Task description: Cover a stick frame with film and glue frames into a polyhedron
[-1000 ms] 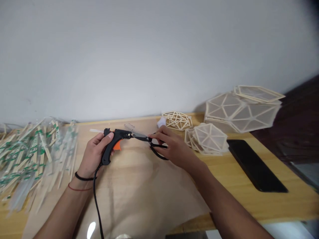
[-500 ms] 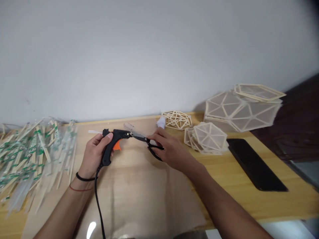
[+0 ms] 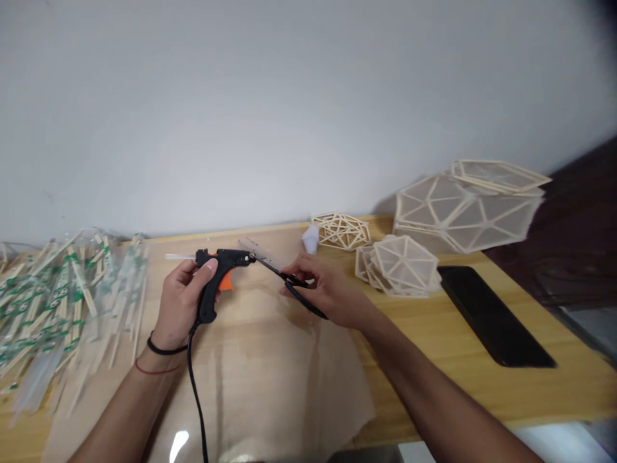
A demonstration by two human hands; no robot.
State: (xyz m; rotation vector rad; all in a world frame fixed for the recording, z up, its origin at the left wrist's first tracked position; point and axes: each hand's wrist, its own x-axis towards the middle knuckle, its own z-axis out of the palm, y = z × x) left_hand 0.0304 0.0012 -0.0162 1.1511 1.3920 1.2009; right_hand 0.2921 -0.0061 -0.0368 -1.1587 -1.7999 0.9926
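My left hand (image 3: 180,302) is wrapped round the grip of a black glue gun (image 3: 219,273) with an orange trigger, held level with its nozzle pointing right; a clear glue stick pokes out of its back end. My right hand (image 3: 325,289) is closed on the handles of black scissors (image 3: 289,283), whose blade tips touch the gun's nozzle. The gun's black cord (image 3: 197,399) hangs down toward me. Both hands hover above a sheet of brown paper (image 3: 270,379) on the wooden table (image 3: 463,360).
A heap of wrapped wooden sticks (image 3: 58,302) lies at the left. At the right stand several stick-framed polyhedral shells (image 3: 463,209), a smaller stack (image 3: 400,263) and an open lattice (image 3: 342,231). A black phone (image 3: 494,321) lies flat near them. A white wall runs behind.
The scissors have tilted, their handles dropping lower in my right hand while the tips stay at the nozzle. My left hand and the gun shifted slightly left.
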